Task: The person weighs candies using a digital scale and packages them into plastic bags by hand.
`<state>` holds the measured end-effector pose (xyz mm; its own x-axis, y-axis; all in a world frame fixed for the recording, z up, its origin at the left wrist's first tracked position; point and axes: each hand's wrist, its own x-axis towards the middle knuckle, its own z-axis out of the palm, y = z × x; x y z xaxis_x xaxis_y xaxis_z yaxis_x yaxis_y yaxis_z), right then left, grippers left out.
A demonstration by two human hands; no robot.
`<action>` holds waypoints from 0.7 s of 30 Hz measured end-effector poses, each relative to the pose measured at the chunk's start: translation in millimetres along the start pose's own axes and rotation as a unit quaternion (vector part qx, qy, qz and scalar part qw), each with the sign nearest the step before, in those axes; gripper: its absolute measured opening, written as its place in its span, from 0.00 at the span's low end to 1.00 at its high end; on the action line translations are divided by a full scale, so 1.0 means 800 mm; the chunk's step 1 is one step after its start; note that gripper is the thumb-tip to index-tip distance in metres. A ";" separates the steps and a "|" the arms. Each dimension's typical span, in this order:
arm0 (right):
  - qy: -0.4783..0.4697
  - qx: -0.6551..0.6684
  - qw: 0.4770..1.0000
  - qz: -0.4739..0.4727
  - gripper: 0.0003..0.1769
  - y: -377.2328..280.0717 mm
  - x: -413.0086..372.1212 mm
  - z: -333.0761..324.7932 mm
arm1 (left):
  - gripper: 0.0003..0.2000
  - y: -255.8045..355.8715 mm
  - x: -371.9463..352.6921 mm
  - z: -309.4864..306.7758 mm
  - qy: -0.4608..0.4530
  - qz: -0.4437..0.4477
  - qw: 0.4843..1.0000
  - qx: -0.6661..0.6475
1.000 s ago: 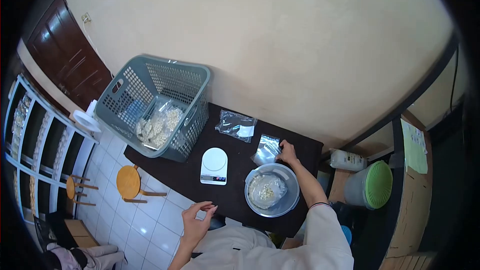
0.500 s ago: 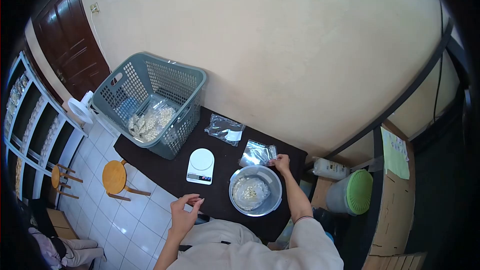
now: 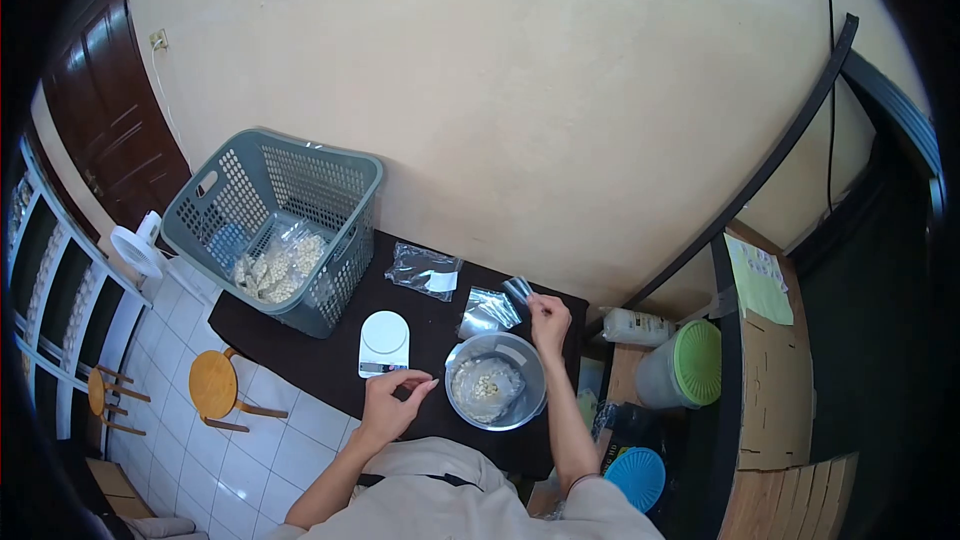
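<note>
My right hand (image 3: pixel 550 324) pinches a clear plastic bag (image 3: pixel 517 289), lifted at the far right of the dark table. Beside it, more clear bags (image 3: pixel 487 311) lie in a stack on the table. My left hand (image 3: pixel 397 402) hovers left of the round tub, thumb and fingers bent close together; whether anything small is between them cannot be made out. The clear tub (image 3: pixel 537 402) holds a plastic bag with pale pieces (image 3: pixel 487 388). A white kitchen scale (image 3: pixel 385 336) stands beyond my left hand. Another crumpled clear bag (image 3: pixel 424 271) lies near the wall.
A grey-green basket (image 3: pixel 345 275) with bags of pale pieces stands at the table's left end. Right of the table are a bucket with a green lid (image 3: pixel 697 363), a blue lid (image 3: pixel 636 478) and cardboard (image 3: pixel 777 395). Wooden stools (image 3: pixel 213 385) stand on the left floor.
My right hand has lifted a bag off the stack. My left hand has moved closer to the tub. The view has shifted, and less of the person at the lower left shows.
</note>
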<state>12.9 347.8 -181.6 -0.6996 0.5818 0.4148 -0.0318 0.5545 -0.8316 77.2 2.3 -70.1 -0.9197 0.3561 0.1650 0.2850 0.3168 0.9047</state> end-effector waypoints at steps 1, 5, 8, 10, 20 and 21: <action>0.011 0.007 1.000 -0.017 0.09 -0.045 -0.015 -0.011 | 0.09 0.000 0.005 0.007 -0.002 -0.001 1.000 -0.004; -0.035 0.054 0.995 -0.071 0.07 -0.193 -0.102 -0.019 | 0.12 0.009 0.027 0.047 0.042 0.000 0.982 -0.184; -0.074 0.095 0.991 -0.054 0.09 -0.235 -0.150 -0.018 | 0.14 0.012 0.030 0.062 0.084 0.032 0.973 -0.215; -0.093 0.111 0.989 -0.030 0.10 -0.232 -0.170 -0.014 | 0.13 0.015 0.027 0.055 0.059 0.063 0.985 -0.147; -0.135 0.405 0.887 0.176 0.15 -0.221 -0.193 -0.040 | 0.14 0.004 0.017 0.044 -0.057 0.031 0.959 -0.276; -0.130 0.395 0.893 0.172 0.17 -0.217 -0.196 -0.039 | 0.14 0.005 0.017 0.042 -0.052 0.052 0.964 -0.257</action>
<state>150.2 179.2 -90.7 -0.9043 0.4211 0.0705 -0.2052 -0.2837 -0.9367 74.8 38.2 -77.6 -0.8538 0.4572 0.2491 0.1783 -0.1928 0.9649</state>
